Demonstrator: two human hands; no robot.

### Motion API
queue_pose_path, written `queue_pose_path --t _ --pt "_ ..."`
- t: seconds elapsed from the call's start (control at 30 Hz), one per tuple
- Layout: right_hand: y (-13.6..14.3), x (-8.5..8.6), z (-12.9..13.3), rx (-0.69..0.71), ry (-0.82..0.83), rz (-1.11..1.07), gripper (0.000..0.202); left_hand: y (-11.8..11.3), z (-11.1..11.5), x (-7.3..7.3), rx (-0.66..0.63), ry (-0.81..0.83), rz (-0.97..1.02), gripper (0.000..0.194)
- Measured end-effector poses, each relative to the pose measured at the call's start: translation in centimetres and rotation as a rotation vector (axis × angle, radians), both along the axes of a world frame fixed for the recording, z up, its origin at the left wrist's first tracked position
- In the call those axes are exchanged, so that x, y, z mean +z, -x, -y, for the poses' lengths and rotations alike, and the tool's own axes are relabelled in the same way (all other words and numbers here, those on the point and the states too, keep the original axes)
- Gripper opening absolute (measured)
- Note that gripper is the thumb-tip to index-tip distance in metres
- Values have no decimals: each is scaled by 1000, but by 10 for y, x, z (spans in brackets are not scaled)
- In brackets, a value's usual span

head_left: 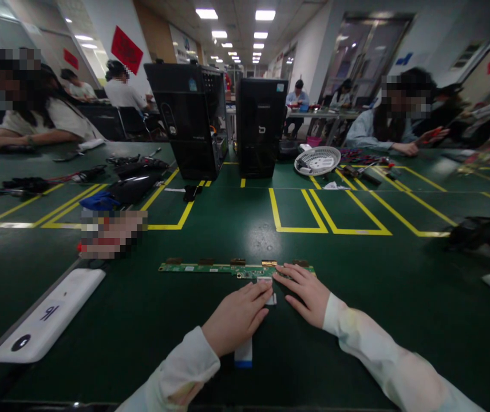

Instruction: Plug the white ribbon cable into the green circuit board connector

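Observation:
A long, narrow green circuit board (206,268) lies across the green table, with several brown tabs along its far edge. My left hand (238,315) is closed, its fingers together on a white flat cable (244,350) at the board's near edge. The cable's blue end shows below that hand, and another white piece of it shows by the fingertips. My right hand (303,290) rests palm down with its fingers spread, the fingertips on the right part of the board.
A white device (50,315) lies at the left. Two black computer towers (191,123) stand at the back, beside a white basket (317,161). Yellow tape (300,230) marks the table. Cables (135,166) lie back left. Several people sit around.

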State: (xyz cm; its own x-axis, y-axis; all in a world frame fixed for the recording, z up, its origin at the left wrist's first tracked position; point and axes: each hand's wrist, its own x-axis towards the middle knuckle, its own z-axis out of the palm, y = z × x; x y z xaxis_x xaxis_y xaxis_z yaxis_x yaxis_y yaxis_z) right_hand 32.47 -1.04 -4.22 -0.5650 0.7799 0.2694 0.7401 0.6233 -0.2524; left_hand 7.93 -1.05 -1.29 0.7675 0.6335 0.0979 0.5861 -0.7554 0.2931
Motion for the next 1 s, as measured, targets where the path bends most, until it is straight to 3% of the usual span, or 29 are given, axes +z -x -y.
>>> queue_pose_path --t 0.43,1.0 --pt "2 -1 1 4 7 -3 51 -14 16 5 109 20 -24 55" --pt "2 -3 2 -2 15 -17 50 -24 21 0 194 7 10 56"
